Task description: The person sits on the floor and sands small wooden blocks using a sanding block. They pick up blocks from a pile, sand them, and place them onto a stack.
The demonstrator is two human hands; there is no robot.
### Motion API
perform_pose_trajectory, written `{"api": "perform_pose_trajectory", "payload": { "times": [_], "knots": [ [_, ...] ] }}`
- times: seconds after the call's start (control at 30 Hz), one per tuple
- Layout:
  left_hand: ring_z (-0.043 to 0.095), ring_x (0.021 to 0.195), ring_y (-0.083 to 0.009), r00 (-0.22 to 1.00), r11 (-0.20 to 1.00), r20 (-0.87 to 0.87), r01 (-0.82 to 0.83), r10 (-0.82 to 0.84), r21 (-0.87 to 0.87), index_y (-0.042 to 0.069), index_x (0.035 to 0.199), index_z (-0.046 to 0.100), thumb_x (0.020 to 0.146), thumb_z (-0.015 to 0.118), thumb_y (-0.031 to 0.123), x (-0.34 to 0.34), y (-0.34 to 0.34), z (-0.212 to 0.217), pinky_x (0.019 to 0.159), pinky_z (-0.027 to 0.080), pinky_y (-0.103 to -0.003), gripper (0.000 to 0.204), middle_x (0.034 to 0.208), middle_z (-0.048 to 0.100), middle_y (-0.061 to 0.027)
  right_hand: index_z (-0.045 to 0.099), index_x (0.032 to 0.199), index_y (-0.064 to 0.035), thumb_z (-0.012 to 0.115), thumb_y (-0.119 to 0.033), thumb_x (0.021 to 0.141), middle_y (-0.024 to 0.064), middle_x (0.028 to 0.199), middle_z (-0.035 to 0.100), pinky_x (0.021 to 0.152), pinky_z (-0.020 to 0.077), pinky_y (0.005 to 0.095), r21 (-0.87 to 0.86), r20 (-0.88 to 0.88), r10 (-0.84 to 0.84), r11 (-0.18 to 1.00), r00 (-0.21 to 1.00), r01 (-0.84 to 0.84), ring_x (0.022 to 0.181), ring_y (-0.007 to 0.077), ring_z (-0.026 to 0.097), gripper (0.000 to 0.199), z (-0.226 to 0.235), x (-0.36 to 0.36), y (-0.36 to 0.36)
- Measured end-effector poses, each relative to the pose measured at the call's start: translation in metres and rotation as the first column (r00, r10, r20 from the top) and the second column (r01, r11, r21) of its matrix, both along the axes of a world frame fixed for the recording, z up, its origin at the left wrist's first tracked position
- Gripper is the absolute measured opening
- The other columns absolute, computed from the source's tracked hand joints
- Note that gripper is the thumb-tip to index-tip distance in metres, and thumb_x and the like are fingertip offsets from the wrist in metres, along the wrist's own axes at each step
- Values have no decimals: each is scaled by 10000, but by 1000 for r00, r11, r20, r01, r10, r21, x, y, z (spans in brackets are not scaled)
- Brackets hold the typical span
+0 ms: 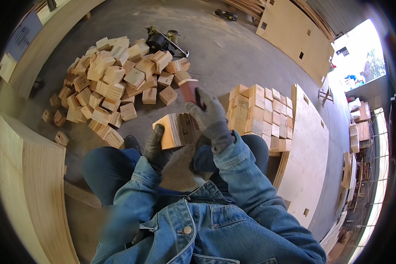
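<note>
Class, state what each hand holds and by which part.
Left hand: wooden block, by its left side. Right hand: reddish bar, around its middle.

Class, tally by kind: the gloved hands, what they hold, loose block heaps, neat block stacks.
Grey gloved hands (left hand, right hand): 2
Held items (pale wooden block, reddish oblong object): 2
Loose heap of pale wooden blocks: 1
Neat stack of pale wooden blocks: 1
Total: 6

Head-worn fisheye cam, L of pair, looks down & fwd over blue denim jacket (169, 233); grey-gloved L hand (154, 144) & grey-gloved R hand (210, 115) nr, mid-frame; pale wooden block heap (114, 75) farther fwd; bright white opening (358, 50) far, upper R.
</note>
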State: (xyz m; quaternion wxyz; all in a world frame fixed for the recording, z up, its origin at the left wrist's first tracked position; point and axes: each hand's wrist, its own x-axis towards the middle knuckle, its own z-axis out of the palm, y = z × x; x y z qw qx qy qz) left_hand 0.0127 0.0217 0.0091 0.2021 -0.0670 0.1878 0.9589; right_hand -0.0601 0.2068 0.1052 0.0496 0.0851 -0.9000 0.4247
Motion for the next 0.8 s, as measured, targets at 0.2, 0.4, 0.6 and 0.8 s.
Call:
{"api": "perform_pose_trajectory", "payload": {
  "times": [0.2,0.4,0.6,0.8],
  "knots": [
    [595,1275,-334,999,999,-17,-48,48,-25,74,1505,427,984,617,534,-10,-7,-10,1071,498,-542,720,1421,571,-160,544,1384,43,753,-259,908,285,1176,639,931,534,459,10,-162,161,987,974,-161,1097,422,649,601,23,78,-7],
    [625,1230,-315,998,997,-44,-57,55,-52,50,1467,460,994,636,450,-5,-3,0,1047,525,-491,644,1371,604,-152,580,1343,44,760,-248,896,295,1208,634,933,537,460,24,-112,149,989,982,-147,1095,464,639,563,15,63,-19],
    [636,1208,-317,999,999,40,-10,12,-53,42,1461,462,979,663,450,-3,2,-12,1038,530,-503,663,1332,626,-156,561,1379,25,734,-244,941,238,1182,662,935,529,402,1,62,-3,1000,998,3,1080,337,664,542,0,10,1],
    [626,1218,-322,996,996,37,-73,75,-52,59,1449,480,974,665,472,-9,-9,-18,1053,516,-519,657,1335,626,-141,566,1346,25,717,-234,936,311,1250,608,910,536,453,9,-44,131,991,990,-130,1106,402,653,508,3,92,-1]
  ]
}}
